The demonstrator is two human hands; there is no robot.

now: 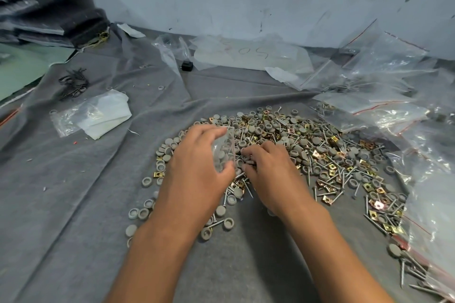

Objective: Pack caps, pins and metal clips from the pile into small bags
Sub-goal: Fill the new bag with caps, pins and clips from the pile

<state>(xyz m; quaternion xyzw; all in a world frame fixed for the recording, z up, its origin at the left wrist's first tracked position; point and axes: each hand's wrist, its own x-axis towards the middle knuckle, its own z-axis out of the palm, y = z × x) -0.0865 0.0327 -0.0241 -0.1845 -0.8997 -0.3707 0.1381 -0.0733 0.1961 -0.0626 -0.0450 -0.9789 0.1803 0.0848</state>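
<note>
A wide pile (307, 152) of grey round caps, silver pins and brass-coloured metal clips lies on the grey cloth (81, 204) in the middle. My left hand (194, 170) grips a small clear bag (223, 149) upright at the pile's left side; a few grey caps show inside it. My right hand (268, 170) is right beside the bag's mouth with its fingers curled, pinching small grey caps at the fingertips. Loose caps (144, 213) are scattered at the pile's near-left edge.
Clear zip bags with red strips (394, 106) are heaped along the right side. A folded white plastic bag (98, 115) lies to the left, black wire pieces (73, 83) behind it. A large clear bag (248, 54) rests by the wall. Dark folded fabric (49, 5) sits far left.
</note>
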